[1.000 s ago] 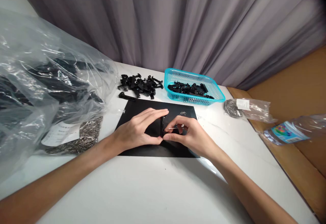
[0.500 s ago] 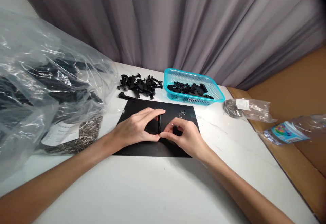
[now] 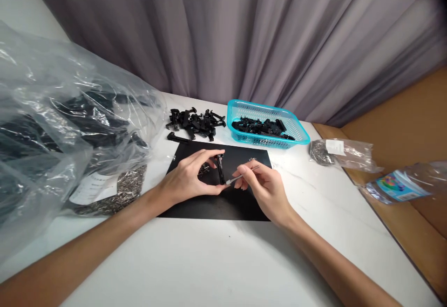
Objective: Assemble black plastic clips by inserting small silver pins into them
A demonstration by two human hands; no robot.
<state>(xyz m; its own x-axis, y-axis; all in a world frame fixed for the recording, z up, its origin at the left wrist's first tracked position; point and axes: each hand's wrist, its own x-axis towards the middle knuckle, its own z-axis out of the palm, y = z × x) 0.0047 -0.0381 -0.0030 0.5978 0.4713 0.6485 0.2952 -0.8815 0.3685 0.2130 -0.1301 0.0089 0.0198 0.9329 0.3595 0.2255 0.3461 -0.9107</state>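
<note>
Between the thumb and fingers of my left hand [image 3: 188, 174] a narrow black plastic part [image 3: 220, 169] is gripped upright. My right hand [image 3: 263, 183] is closed on a thin metal tool [image 3: 239, 177], with its tip at the lower end of the black part, close to my left thumb. I cannot make out the exact shape of that tip. Both hands are over a black mat [image 3: 213, 209]. Small metal pieces [image 3: 203, 171] lie on the mat behind my left fingers, and a few more [image 3: 253, 160] lie beyond my right hand.
Black plastic parts lie in a pile [image 3: 197, 123] at the back, beside a blue basket [image 3: 268, 143] holding more. Large clear bags [image 3: 115, 69] and a labelled bag of metal pieces [image 3: 129, 186] stand left. A small bag [image 3: 352, 154] and a plastic bottle [image 3: 398, 186] lie right.
My right hand has drawn back a little from the black part, and the thin tool now points at its lower end. My left hand keeps its hold. The view has shifted slightly.
</note>
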